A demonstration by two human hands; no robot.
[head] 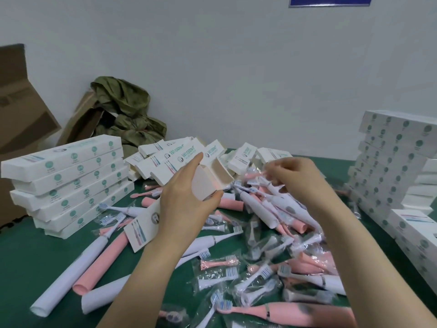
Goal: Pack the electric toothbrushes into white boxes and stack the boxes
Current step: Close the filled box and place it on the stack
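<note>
Above the tabletop's [28, 256] middle, our left hand [186, 197] grips an open white box [205, 185]. Its long axis slants away rightward, mouth facing our right hand [298, 176], which pinches a pink wrapped piece [254, 175] (likely a brush head) just beside it.

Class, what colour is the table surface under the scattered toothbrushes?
Dark green: the table surface shows best in the head view, the only view.

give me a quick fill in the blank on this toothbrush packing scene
The left grip holds an open ____ box.
The table surface is ____.
The loose toothbrushes are white or ____.
The taller stack of boxes stands on the person's ____.
Missing: white, green, pink, right.
</note>
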